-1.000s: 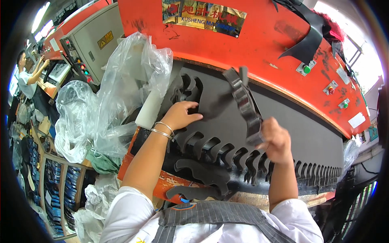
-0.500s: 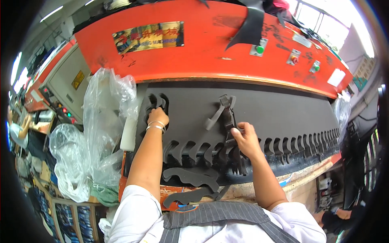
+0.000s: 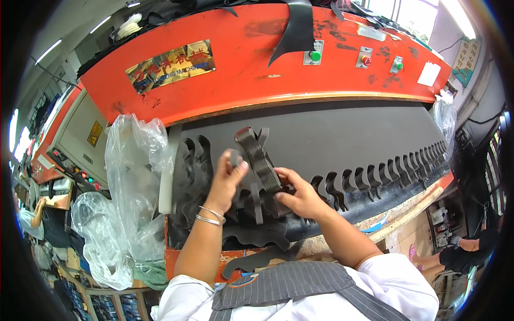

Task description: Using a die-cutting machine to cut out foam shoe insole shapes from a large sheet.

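My right hand (image 3: 301,197) grips the lower end of a wavy cutting die (image 3: 258,159), a dark metal strip frame with a reddish upper end and a handle-like bar. The die stands tilted over a dark grey sheet (image 3: 342,128). Just left of it my left hand (image 3: 226,184), with two bangles at the wrist, pinches a small dark grey piece (image 3: 234,157) between thumb and fingers; its full shape is hidden. Curved cut-outs run along the sheet's near edge. More cut shapes (image 3: 199,152) are at its left end, and loose wavy pieces (image 3: 257,259) lie nearest my body.
The orange press beam (image 3: 241,59) with push buttons (image 3: 315,55) spans the far side. Clear plastic bags (image 3: 128,176) hang at the left, before a grey control cabinet (image 3: 80,136). Other people sit or stand at far left and at right, partly seen.
My left hand has come away from the cut shapes at the left end, moving right and nearer. My right hand has shifted left with the die, and the view has turned slightly.
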